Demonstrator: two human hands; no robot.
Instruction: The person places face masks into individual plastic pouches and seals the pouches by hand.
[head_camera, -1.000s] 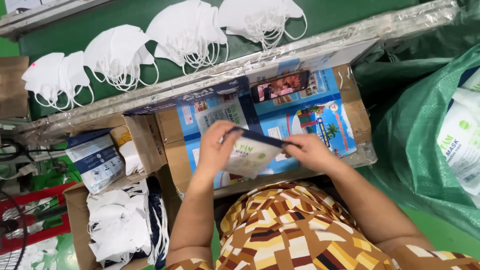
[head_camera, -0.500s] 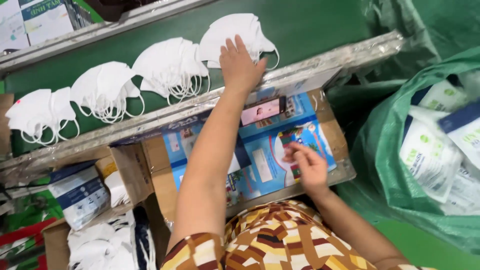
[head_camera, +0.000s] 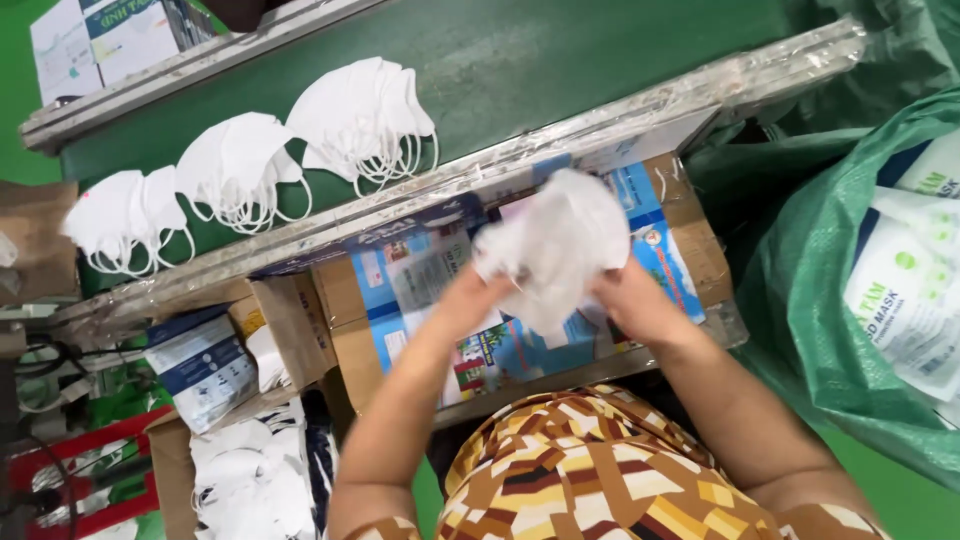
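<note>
Two hands meet over the flattened cardboard box (head_camera: 660, 260) that we use as a work surface: our left hand (head_camera: 470, 300) and right hand (head_camera: 635, 300) each have fingers clamped on a bundle of white face masks (head_camera: 560, 250), blurred, held just above the box's blue printed panel. Beyond the box's far edge runs a silvery taped rail (head_camera: 420, 195), and past it the green conveyor belt (head_camera: 520, 70), bare on its right half. Three stacks of white masks (head_camera: 250, 170) lie in a row on the belt's left part, ear loops hanging toward the rail. At far left, an open carton (head_camera: 280, 330) holds a blue-and-white pouch (head_camera: 200, 365); below it, more white masks (head_camera: 250, 480) sit piled. On our right a green woven sack (head_camera: 800, 320) gapes, filled with white-and-green mask packets (head_camera: 900, 290), close beside the box's edge.
</note>
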